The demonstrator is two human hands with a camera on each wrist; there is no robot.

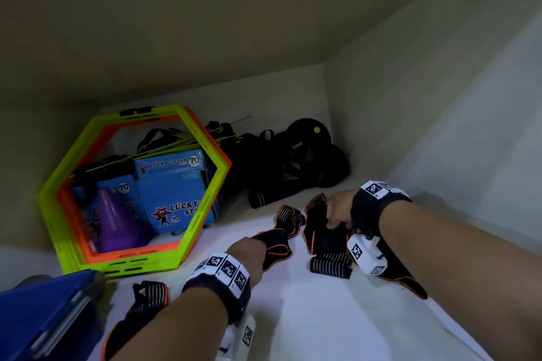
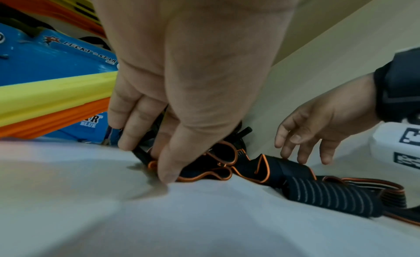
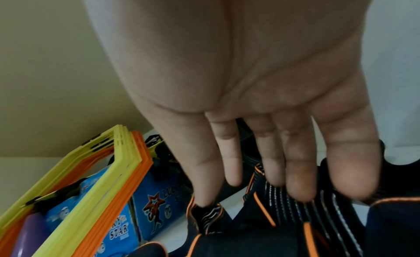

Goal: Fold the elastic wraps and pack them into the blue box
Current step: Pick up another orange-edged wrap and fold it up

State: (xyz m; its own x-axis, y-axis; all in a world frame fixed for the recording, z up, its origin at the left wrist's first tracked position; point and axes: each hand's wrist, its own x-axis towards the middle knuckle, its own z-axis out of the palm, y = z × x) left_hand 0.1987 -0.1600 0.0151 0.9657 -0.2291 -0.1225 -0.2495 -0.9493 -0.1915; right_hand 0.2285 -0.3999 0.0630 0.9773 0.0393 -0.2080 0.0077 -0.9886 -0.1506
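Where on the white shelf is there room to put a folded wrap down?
Bare white shelf lies near the front, between the two forearms, below the striped roll. The back is crowded: hexagon frames, blue packets and black gear. The middle is taken by the wraps under the left hand and right hand.
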